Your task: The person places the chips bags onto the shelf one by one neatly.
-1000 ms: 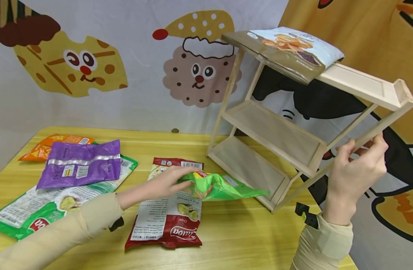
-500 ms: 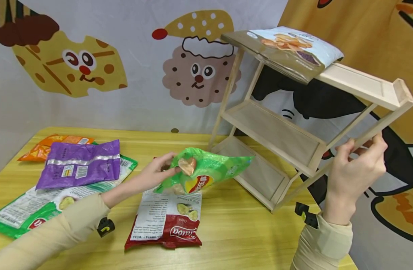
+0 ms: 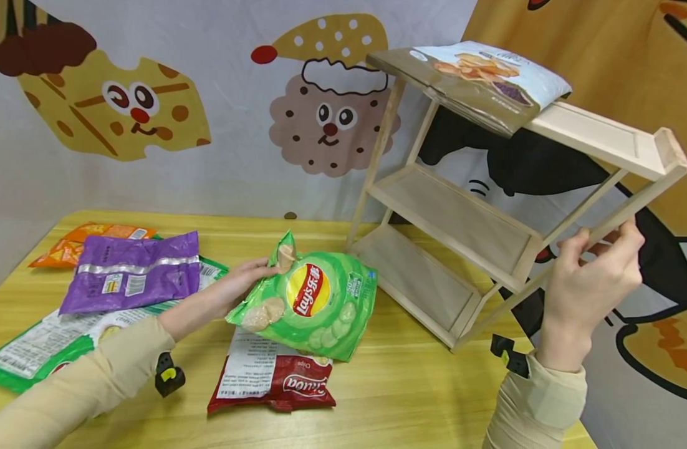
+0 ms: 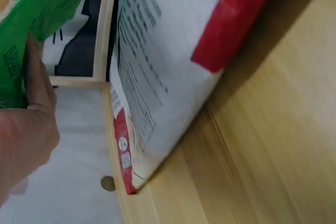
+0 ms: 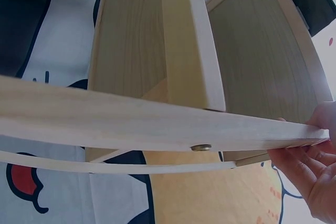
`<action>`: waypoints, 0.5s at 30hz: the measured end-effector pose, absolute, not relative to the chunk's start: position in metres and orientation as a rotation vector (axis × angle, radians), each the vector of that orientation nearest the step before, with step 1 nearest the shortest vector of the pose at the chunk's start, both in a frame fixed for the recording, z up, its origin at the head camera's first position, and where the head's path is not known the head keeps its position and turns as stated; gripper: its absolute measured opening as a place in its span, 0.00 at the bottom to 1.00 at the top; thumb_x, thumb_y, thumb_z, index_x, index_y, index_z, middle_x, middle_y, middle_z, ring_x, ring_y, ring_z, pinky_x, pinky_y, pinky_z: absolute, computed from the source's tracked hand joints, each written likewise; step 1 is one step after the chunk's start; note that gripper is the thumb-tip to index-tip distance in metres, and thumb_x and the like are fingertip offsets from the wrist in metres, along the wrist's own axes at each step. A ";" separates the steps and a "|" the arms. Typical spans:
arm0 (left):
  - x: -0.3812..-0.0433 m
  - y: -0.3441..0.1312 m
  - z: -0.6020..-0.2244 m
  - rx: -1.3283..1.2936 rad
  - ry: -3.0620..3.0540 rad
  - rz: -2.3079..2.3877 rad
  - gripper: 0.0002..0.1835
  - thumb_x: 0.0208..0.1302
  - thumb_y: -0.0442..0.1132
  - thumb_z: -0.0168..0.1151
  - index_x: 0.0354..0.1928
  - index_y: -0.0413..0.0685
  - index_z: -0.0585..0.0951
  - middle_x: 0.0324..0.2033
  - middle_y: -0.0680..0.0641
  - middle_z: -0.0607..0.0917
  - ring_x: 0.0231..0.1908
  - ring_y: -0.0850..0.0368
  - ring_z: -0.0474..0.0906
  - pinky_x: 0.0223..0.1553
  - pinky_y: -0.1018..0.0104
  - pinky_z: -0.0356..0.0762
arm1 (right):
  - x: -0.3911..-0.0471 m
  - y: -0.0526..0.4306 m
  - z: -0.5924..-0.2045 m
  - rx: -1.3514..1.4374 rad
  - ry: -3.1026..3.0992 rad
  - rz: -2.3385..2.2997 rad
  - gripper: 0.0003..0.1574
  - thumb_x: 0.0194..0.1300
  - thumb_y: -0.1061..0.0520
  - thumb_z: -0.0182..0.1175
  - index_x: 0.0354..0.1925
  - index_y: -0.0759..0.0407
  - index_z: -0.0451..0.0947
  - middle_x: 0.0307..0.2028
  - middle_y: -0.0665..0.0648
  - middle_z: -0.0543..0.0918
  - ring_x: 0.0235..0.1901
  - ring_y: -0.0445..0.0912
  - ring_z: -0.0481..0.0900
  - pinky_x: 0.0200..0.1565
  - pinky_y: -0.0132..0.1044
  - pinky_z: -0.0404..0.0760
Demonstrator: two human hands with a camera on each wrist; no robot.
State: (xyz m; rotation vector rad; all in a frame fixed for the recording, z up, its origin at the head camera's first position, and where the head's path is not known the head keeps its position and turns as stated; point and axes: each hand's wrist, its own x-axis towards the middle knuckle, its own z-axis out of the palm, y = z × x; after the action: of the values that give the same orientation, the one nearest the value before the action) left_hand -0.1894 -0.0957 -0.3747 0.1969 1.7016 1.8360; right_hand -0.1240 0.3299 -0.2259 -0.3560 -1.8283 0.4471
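Observation:
My left hand (image 3: 244, 282) pinches a green Lay's chip bag (image 3: 335, 312) by its left end, the printed front facing up. The bag hangs over a red and white chip bag (image 3: 248, 368) lying on the table, covering its upper part. In the left wrist view, the hand (image 4: 23, 135) shows at the edge with the green bag (image 4: 58, 3). My right hand (image 3: 596, 274) grips the near right post of a wooden three-tier shelf (image 3: 461, 218). The right wrist view has that hand's fingers (image 5: 299, 169) curled round the post (image 5: 131, 121).
A brown and white chip bag (image 3: 489, 81) lies on the shelf's top tier. Left on the yellow wooden table (image 3: 399, 399) lie a purple bag (image 3: 147, 259), an orange bag (image 3: 68, 246) and a green and white bag (image 3: 35, 349), overlapping. A printed cloth wall (image 3: 231, 181) stands behind.
My left hand has moved left and turned the green chip bag from nearly edge-on to front up, swinging it leftward from the shelf. The right hand keeps its hold on the post.

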 end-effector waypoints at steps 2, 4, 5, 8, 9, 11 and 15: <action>-0.194 -0.099 -0.376 0.176 1.717 1.782 0.34 0.73 0.49 0.43 0.73 0.40 0.49 0.41 0.55 0.82 0.40 0.62 0.82 0.48 0.64 0.81 | -0.124 0.330 -0.226 -0.360 -1.829 0.449 0.22 0.69 0.47 0.47 0.60 0.47 0.69 0.48 0.64 0.82 0.33 0.17 0.59 0.40 0.10 0.68; -0.198 -0.103 -0.378 0.163 1.733 1.725 0.33 0.73 0.49 0.42 0.72 0.37 0.52 0.40 0.55 0.82 0.40 0.61 0.82 0.49 0.65 0.81 | -0.124 0.330 -0.225 -0.366 -1.831 0.453 0.22 0.69 0.47 0.47 0.60 0.47 0.69 0.48 0.64 0.82 0.34 0.17 0.59 0.40 0.10 0.68; -0.201 -0.105 -0.379 0.165 1.743 1.697 0.31 0.73 0.49 0.41 0.70 0.36 0.55 0.39 0.54 0.82 0.39 0.61 0.82 0.48 0.65 0.81 | -0.124 0.330 -0.225 -0.368 -1.831 0.455 0.22 0.69 0.47 0.47 0.60 0.47 0.69 0.48 0.64 0.82 0.34 0.17 0.59 0.40 0.10 0.68; -0.208 -0.109 -0.382 0.166 1.856 1.581 0.28 0.73 0.47 0.41 0.63 0.30 0.63 0.38 0.50 0.83 0.36 0.62 0.81 0.44 0.66 0.82 | -0.124 0.330 -0.225 -0.369 -1.832 0.459 0.22 0.69 0.48 0.47 0.60 0.47 0.69 0.47 0.64 0.82 0.33 0.17 0.59 0.40 0.10 0.68; -0.209 -0.110 -0.382 0.179 1.920 1.529 0.27 0.73 0.47 0.41 0.62 0.29 0.64 0.40 0.47 0.83 0.37 0.61 0.81 0.44 0.66 0.82 | -0.124 0.330 -0.225 -0.368 -1.833 0.459 0.22 0.69 0.48 0.47 0.60 0.47 0.69 0.47 0.64 0.82 0.33 0.16 0.59 0.40 0.09 0.68; -0.210 -0.110 -0.383 0.222 2.086 1.405 0.28 0.74 0.46 0.41 0.64 0.28 0.63 0.45 0.39 0.82 0.39 0.56 0.81 0.44 0.62 0.82 | -0.124 0.330 -0.226 -0.362 -1.833 0.453 0.22 0.69 0.48 0.47 0.60 0.47 0.69 0.47 0.65 0.82 0.33 0.16 0.59 0.39 0.09 0.67; -0.202 -0.106 -0.375 0.415 2.480 1.085 0.31 0.74 0.45 0.42 0.68 0.27 0.57 0.59 0.28 0.72 0.55 0.36 0.75 0.56 0.46 0.76 | -0.124 0.330 -0.225 -0.358 -1.833 0.445 0.22 0.69 0.48 0.47 0.60 0.47 0.69 0.47 0.64 0.82 0.33 0.16 0.59 0.38 0.08 0.67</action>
State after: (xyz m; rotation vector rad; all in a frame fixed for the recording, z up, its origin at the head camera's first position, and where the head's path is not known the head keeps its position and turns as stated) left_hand -0.2019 -0.1056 -0.3745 0.4153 2.4799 1.0852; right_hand -0.1238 0.3303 -0.2248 -0.3579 -1.8330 0.4452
